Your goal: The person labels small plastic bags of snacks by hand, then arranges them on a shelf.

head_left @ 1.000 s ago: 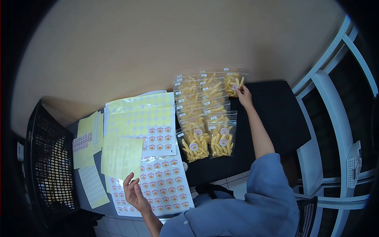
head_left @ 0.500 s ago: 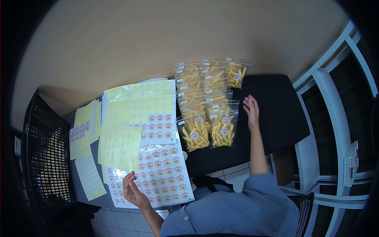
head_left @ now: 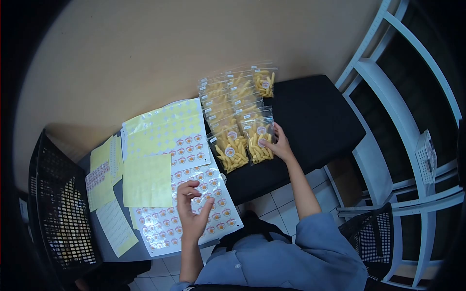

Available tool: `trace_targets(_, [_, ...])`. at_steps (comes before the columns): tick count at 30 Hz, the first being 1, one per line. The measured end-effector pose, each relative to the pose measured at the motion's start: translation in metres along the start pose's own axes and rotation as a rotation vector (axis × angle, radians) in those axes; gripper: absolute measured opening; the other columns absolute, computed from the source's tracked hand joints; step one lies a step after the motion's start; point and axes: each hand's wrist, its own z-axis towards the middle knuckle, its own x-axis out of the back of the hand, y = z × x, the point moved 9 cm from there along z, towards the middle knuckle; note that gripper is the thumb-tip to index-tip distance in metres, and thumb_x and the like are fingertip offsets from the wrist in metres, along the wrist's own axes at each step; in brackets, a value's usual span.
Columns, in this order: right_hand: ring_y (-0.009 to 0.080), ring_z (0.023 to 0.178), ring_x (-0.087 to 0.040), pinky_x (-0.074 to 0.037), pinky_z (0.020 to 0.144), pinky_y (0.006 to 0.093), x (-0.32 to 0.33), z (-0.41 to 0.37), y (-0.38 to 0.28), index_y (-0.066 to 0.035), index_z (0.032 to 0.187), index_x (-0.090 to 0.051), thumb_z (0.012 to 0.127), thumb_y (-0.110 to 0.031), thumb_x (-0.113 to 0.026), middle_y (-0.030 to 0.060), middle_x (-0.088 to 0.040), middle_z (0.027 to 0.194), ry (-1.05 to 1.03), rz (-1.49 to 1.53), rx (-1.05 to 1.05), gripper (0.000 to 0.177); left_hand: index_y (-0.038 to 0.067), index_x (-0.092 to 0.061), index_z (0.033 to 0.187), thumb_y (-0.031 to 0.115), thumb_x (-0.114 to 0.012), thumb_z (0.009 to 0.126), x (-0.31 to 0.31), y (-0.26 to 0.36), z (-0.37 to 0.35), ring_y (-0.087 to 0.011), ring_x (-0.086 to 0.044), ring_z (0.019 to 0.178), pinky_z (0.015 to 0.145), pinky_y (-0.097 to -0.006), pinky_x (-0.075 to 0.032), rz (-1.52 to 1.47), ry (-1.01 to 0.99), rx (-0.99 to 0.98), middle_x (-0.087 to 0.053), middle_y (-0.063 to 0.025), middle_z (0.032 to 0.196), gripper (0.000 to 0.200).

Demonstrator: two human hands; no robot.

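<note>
Several clear zip bags of pale yellow finger-shaped snacks lie overlapped in columns on the black cloth. My right hand (head_left: pixel 281 144) is at the right edge of the front right bag (head_left: pixel 260 151), its thumb on the bag's face near the round label and its fingers curled at the side. Fingers bent and apart from the thumb, my left hand (head_left: pixel 194 208) is open and holds nothing. It hovers over a white sheet of round orange-and-pink stickers (head_left: pixel 160 237). Beside it lies a blank yellow backing sheet (head_left: pixel 147 182).
A partly peeled sticker sheet (head_left: pixel 162 121) lies toward the wall. Smaller label sheets (head_left: pixel 116 228) are at the left, next to a black perforated basket (head_left: pixel 60 213). Black cloth (head_left: pixel 310 106) covers the table's right part. A white shelf frame (head_left: pixel 388 92) and a chair (head_left: pixel 371 237) stand at right.
My right hand has moved left onto the front right bag. My left hand has risen and shifted right over the stickers, fingers spreading from the thumb. The camera view has turned slightly.
</note>
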Motion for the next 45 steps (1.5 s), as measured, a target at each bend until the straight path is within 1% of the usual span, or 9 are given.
trace_targets(6, [0.0182, 0.094, -0.050, -0.041, 0.080, 0.0279, -0.006, -0.008, 0.032, 0.002, 0.108, -0.042, 0.065, -0.026, -0.071, 0.0120, -0.050, 0.101, -0.096, 0.139, -0.100, 0.059, 0.004, -0.044, 0.087, -0.001, -0.059, 0.067, -0.038, -0.006, -0.030, -0.0158, -0.046, 0.091, 0.074, -0.0267, -0.039, -0.079, -0.128, 0.031, -0.044, -0.0092, 0.101, 0.026])
trace_targets(15, [0.0122, 0.082, -0.052, -0.043, 0.071, 0.0232, 0.038, -0.040, 0.015, -0.001, 0.096, -0.045, 0.071, -0.016, -0.066, 0.0065, -0.051, 0.089, 0.107, 0.523, -0.231, 0.035, 0.006, -0.042, 0.096, 0.004, -0.054, 0.074, -0.083, -0.009, -0.049, -0.0151, -0.043, 0.099, 0.074, -0.0258, -0.039, -0.325, -0.175, 0.097, -0.042, -0.0079, 0.106, 0.025])
trace_targets(21, [0.0105, 0.083, -0.052, -0.043, 0.073, 0.0227, 0.052, -0.114, -0.050, -0.001, 0.098, -0.045, 0.074, -0.013, -0.060, 0.0056, -0.051, 0.091, 0.094, 0.776, -0.271, 0.031, 0.006, -0.029, 0.117, 0.013, -0.062, 0.069, -0.121, 0.005, -0.057, -0.0209, -0.034, 0.112, 0.084, -0.0344, -0.035, -0.196, -0.399, 0.042, -0.031, -0.0117, 0.123, 0.058])
trace_targets(25, [0.0084, 0.083, -0.050, -0.042, 0.072, 0.0217, 0.046, -0.183, -0.090, -0.001, 0.100, -0.044, 0.074, -0.013, -0.059, 0.0035, -0.050, 0.091, 0.051, 0.747, -0.289, 0.032, 0.003, -0.011, 0.126, 0.015, -0.071, 0.063, -0.137, -0.009, -0.065, -0.0258, -0.032, 0.115, 0.090, -0.0377, -0.032, -0.280, -0.571, 0.246, -0.028, -0.0170, 0.125, 0.088])
trace_targets(27, [0.0083, 0.083, -0.049, -0.041, 0.072, 0.0211, 0.043, -0.213, -0.097, -0.002, 0.098, -0.044, 0.075, -0.015, -0.060, 0.0035, -0.050, 0.091, 0.073, 0.692, -0.288, 0.031, 0.002, -0.011, 0.125, 0.014, -0.071, 0.063, -0.151, -0.009, -0.086, -0.0250, -0.038, 0.110, 0.090, -0.0357, -0.034, -0.489, -0.770, 0.383, -0.032, -0.0187, 0.121, 0.088])
trace_targets(31, [0.0094, 0.087, -0.049, -0.041, 0.075, 0.0236, 0.046, -0.260, -0.119, -0.001, 0.099, -0.045, 0.074, -0.017, -0.062, 0.0052, -0.051, 0.093, 0.213, 0.534, -0.227, 0.034, 0.001, -0.015, 0.122, 0.010, -0.068, 0.067, -0.154, 0.012, -0.121, -0.0223, -0.043, 0.104, 0.087, -0.0315, -0.038, -0.213, -0.970, 0.096, -0.039, -0.0171, 0.112, 0.077])
trace_targets(34, [0.0116, 0.093, -0.047, -0.039, 0.079, 0.0247, 0.045, -0.293, -0.118, -0.001, 0.108, -0.042, 0.074, -0.014, -0.062, 0.0065, -0.049, 0.098, 0.261, 0.290, -0.296, 0.042, 0.002, -0.021, 0.118, 0.006, -0.065, 0.070, -0.146, -0.004, -0.143, -0.0187, -0.046, 0.099, 0.081, -0.0282, -0.041, -0.384, -0.973, 0.240, -0.041, -0.0132, 0.108, 0.066])
trace_targets(41, [0.0169, 0.098, -0.048, -0.039, 0.083, 0.0286, 0.059, -0.377, -0.152, 0.000, 0.117, -0.036, 0.072, -0.021, -0.065, 0.0106, -0.045, 0.109, 0.486, 0.352, -0.214, 0.058, 0.001, -0.022, 0.118, 0.001, -0.060, 0.072, -0.148, 0.007, -0.174, -0.0180, -0.047, 0.098, 0.080, -0.0274, -0.042, -0.516, -0.987, 0.317, -0.042, -0.0133, 0.108, 0.059])
trace_targets(45, [0.0179, 0.104, -0.044, -0.037, 0.086, 0.0281, 0.058, -0.438, -0.153, 0.000, 0.121, -0.030, 0.072, -0.014, -0.066, 0.0090, -0.040, 0.112, 0.643, 0.540, -0.288, 0.062, 0.001, -0.025, 0.117, 0.000, -0.057, 0.074, -0.168, 0.024, -0.218, -0.0166, -0.049, 0.094, 0.078, -0.0271, -0.043, -0.408, -1.361, 0.169, -0.045, -0.0121, 0.104, 0.053])
